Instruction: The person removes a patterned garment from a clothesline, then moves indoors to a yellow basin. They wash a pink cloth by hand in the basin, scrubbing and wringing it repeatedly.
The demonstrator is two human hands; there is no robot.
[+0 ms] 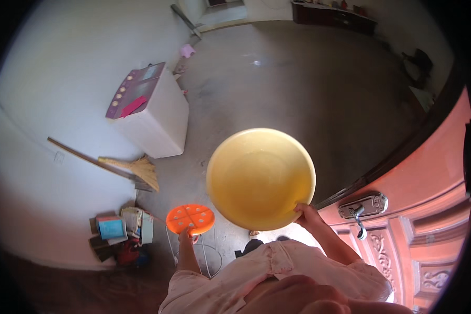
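My left hand [186, 234] grips the near edge of an orange round stool [190, 218] with holes in its seat and thin metal legs. Its fingers go under the seat, partly hidden. To the right, my right hand [309, 216] holds the rim of a large yellow plastic basin [261, 179] at its lower right, with the thumb over the inside of the rim. The basin's open top faces up towards me, and no objects show inside it. Stool and basin are apart, side by side in front of my body.
A twin-tub washing machine [157, 117] with a pink cloth [133, 106] stands by the left wall. Nearer are a straw broom [143, 169], a long-handled dustpan [90, 159] and piled boxes [111, 227]. A carved reddish door [412, 231] with a metal handle [359, 221] is at right.
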